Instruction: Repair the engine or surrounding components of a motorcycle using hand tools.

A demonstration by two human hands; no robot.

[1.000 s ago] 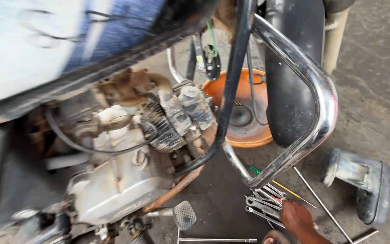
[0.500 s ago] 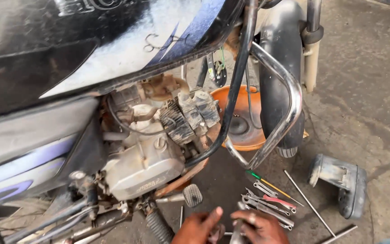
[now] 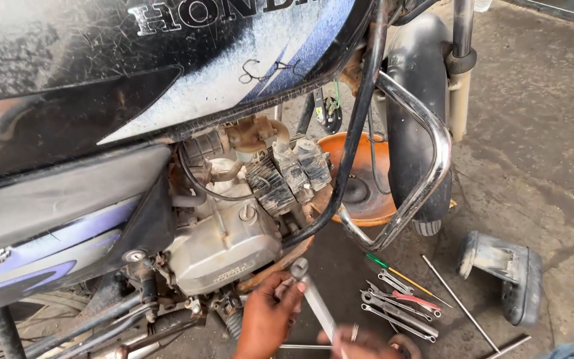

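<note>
My left hand (image 3: 268,318) is just under the motorcycle engine (image 3: 224,242), with its fingers curled on the upper part of a long silver wrench (image 3: 315,299). The wrench's ring end (image 3: 298,268) sits close to the rusty exhaust pipe (image 3: 277,264) below the cylinder. My right hand (image 3: 367,344) is at the bottom edge, gripping the wrench's lower end; only part of that hand shows. The finned cylinder head (image 3: 287,176) lies above both hands.
Several spanners and a green-handled screwdriver (image 3: 400,302) lie on the concrete floor to the right. An orange basin (image 3: 367,183) sits behind the chrome crash guard (image 3: 426,173) and front tyre (image 3: 416,126). A black plastic part (image 3: 506,272) and a thin metal rod (image 3: 460,302) lie further right.
Both hands rose from the tools on the floor toward the engine's underside, bringing the silver wrench up. The view settled lower and closer on the engine.
</note>
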